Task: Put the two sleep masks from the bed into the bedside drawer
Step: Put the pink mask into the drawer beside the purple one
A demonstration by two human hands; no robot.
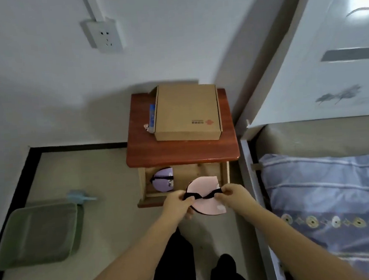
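The bedside drawer (224,172) stands pulled open under the reddish-brown nightstand top (180,151). A purple sleep mask (163,181) lies folded in the drawer's left part. Both of my hands hold a pink sleep mask (202,186), folded, by its black strap, just above the drawer's front right edge. My left hand (177,203) pinches the strap's left end and my right hand (232,194) pinches the right end. The mask's lower half hangs in front of the drawer's front panel.
A cardboard box (187,113) and a blue tube (151,117) sit on the nightstand. The bed with a blue patterned quilt (327,195) runs along the right. A green cushion (38,235) lies on the floor at left. A wall socket (104,35) is above.
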